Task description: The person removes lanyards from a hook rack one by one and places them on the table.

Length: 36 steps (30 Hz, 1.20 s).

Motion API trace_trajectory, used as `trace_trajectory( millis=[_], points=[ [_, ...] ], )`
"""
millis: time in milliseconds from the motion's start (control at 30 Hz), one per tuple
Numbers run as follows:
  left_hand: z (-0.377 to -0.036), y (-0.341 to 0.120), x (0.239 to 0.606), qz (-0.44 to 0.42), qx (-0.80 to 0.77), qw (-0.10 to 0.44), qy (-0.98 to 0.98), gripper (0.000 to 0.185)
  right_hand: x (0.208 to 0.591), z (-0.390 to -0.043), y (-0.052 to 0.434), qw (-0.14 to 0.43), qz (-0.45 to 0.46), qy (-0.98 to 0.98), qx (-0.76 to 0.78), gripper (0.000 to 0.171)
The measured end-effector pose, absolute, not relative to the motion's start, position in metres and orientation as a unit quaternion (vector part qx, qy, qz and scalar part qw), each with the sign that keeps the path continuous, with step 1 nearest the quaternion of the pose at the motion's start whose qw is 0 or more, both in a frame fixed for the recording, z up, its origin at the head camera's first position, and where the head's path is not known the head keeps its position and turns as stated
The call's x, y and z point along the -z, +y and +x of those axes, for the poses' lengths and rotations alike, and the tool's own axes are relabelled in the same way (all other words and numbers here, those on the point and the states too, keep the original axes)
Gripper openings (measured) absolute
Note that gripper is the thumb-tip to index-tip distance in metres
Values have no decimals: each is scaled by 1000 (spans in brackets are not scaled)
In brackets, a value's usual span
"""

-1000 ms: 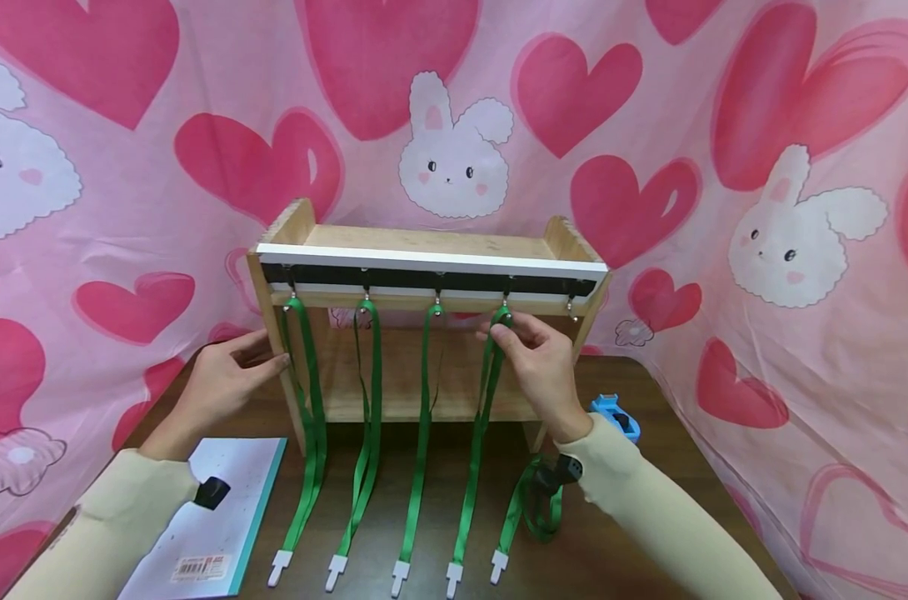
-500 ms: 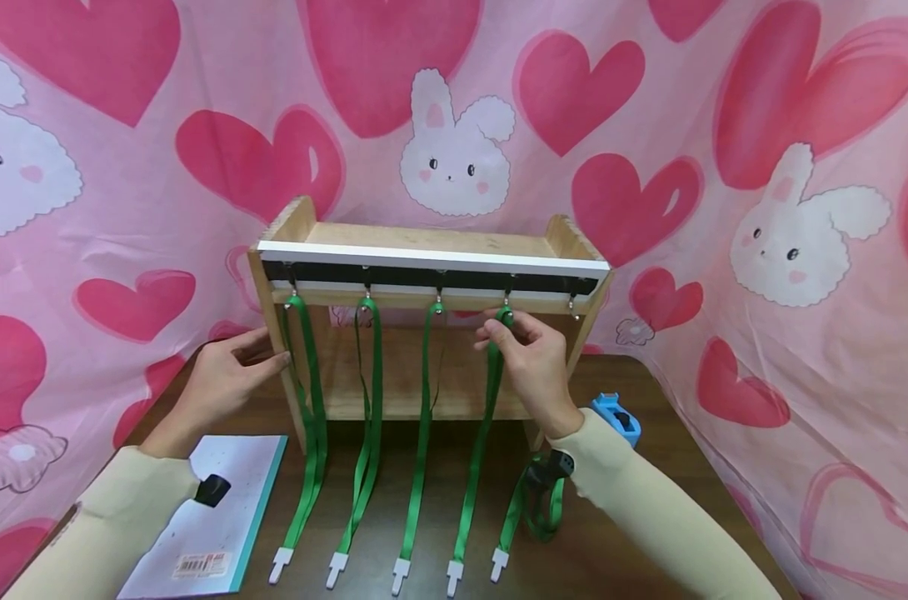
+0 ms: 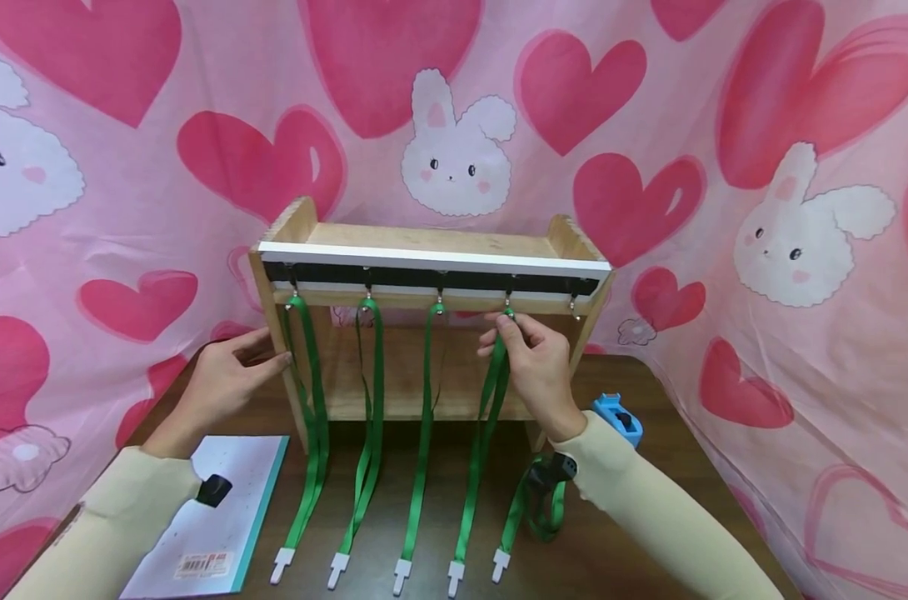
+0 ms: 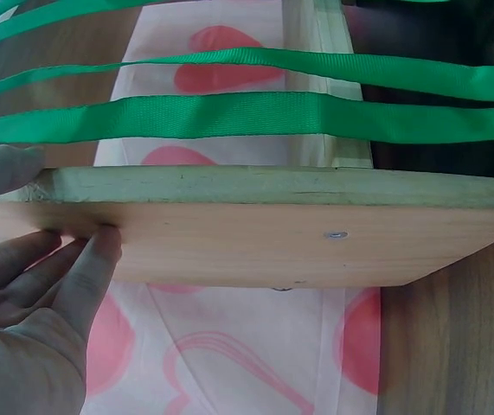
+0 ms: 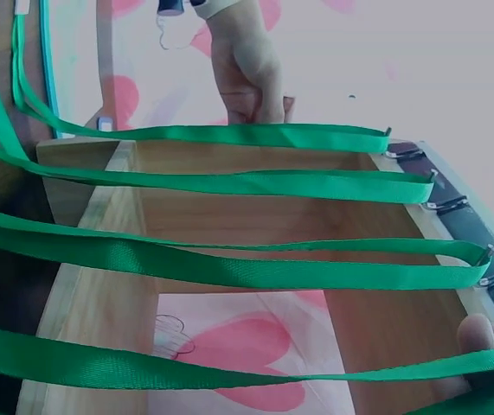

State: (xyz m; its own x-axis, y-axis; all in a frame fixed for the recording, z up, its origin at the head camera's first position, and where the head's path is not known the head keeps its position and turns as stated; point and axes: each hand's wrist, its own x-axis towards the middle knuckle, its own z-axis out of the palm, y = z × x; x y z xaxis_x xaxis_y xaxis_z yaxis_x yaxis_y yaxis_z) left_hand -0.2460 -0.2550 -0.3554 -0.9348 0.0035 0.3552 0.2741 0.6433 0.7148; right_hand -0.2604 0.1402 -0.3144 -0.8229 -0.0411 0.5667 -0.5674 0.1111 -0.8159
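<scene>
Right hand [image 3: 538, 367]: I see it pinching the fourth green lanyard [image 3: 478, 450] just under its hook.
Left hand [image 3: 225, 379]: fingers straight, pressing the wooden rack [image 3: 431, 242]'s left side.

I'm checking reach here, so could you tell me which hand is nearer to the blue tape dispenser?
Right. The right hand is up at the fourth lanyard, just left of the tape dispenser; the left hand rests on the shelf's far left side.
</scene>
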Motion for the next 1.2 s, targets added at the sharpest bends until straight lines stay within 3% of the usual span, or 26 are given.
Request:
trace_trajectory(
  millis=[700, 1200],
  points=[
    [-245, -257, 354, -79, 411, 163, -894, 63, 312, -254, 143, 173, 238, -687, -664, 30],
    [-245, -253, 354, -83, 412, 163, -893, 63, 329, -243, 152, 170, 226, -708, -647, 31]
  ],
)
